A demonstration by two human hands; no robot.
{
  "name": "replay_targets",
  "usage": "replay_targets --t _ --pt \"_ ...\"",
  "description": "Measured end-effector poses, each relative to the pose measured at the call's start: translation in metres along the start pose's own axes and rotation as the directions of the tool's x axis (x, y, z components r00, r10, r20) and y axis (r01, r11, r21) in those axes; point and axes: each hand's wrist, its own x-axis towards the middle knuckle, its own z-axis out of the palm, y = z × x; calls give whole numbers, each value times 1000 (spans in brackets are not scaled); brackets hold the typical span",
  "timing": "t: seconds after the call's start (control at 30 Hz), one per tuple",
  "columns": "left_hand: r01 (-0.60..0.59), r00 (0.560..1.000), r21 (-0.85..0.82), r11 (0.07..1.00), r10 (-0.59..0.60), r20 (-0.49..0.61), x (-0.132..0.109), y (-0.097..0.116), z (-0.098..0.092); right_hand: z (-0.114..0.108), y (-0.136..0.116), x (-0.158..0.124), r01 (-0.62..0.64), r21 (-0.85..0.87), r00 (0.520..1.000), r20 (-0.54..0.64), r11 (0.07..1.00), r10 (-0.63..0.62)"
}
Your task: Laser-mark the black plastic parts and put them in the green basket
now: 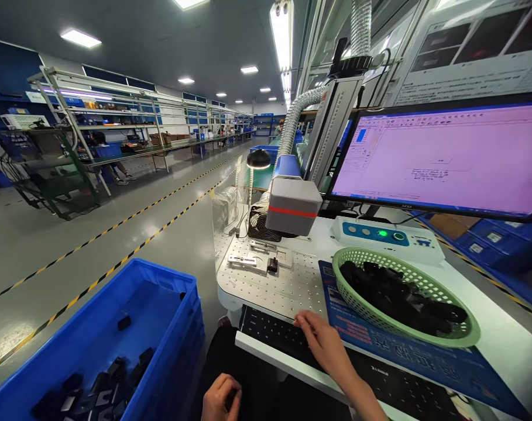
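- Lowest in my view, the left hand (220, 399) sits over the lap with its fingers curled inward into a loose fist; I cannot tell whether it holds anything.
- My right hand (325, 345) reaches forward, wrist straight, palm down, fingers spread flat and gripping nothing, fingertips resting on the black keyboard (270, 330).
- That keyboard lies on a tray at the bench's front edge.
- Just right of it, a green basket (366, 253) holds black parts (401, 298).
- A blue crate (169, 351) stands at the left.
- Behind, a laser head (292, 204) hangs over a fixture (248, 262).
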Motion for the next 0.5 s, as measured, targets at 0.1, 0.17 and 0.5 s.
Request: replay_targets --t 0.1,0.17,0.5 --pt "-20 1000 35 999 20 -6 -1 -6 2 -7 18 19 -124 234 987 -72 964 144" --pt "-34 999 49 998 35 -15 -2 -10 4 -8 27 27 -175 370 981 -17 912 195" --pt "-56 998 102 993 60 -33 -3 -14 9 -11 23 27 -159 351 987 42 923 154"
